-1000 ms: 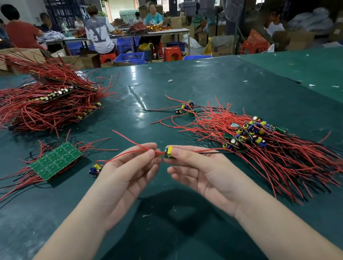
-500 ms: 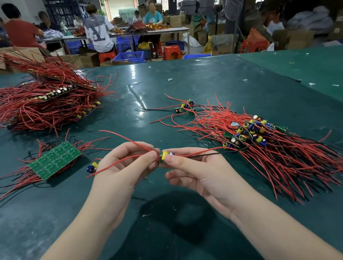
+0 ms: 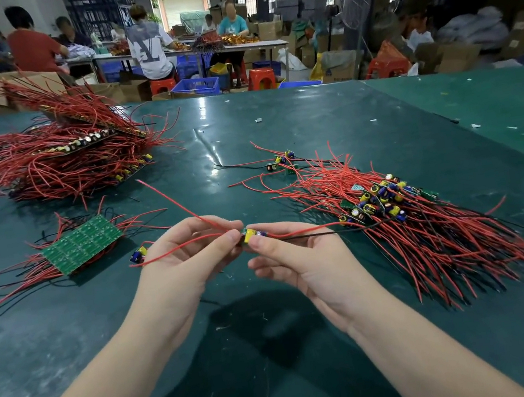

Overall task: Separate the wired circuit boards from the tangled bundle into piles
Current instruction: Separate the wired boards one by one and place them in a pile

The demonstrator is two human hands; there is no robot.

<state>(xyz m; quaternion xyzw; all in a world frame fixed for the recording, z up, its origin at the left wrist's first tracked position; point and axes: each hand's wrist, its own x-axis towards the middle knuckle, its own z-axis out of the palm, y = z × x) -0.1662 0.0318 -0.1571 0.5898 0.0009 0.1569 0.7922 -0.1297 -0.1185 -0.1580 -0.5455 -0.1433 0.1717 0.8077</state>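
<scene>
Both hands meet above the table's middle on one small wired circuit board (image 3: 250, 234) with a yellow part. My right hand (image 3: 300, 260) pinches the board itself. My left hand (image 3: 183, 261) pinches the board's red wires (image 3: 189, 245) just to its left. A pile of small boards with long red wires (image 3: 403, 221) lies to the right, fanned toward the near right. A large tangled bundle of red-wired boards (image 3: 57, 157) sits at the far left. A green panel of boards (image 3: 82, 244) lies face down on its wires at the left.
One loose small board (image 3: 139, 254) lies just left of my left hand. A few single boards (image 3: 282, 161) lie beyond the right pile. The green table (image 3: 279, 365) stretches around my arms. Several people work at benches far behind.
My hands have drawn slightly closer and lifted a little. The left fingers have slid along the red wires toward the board; one wire end now sticks up to the far left.
</scene>
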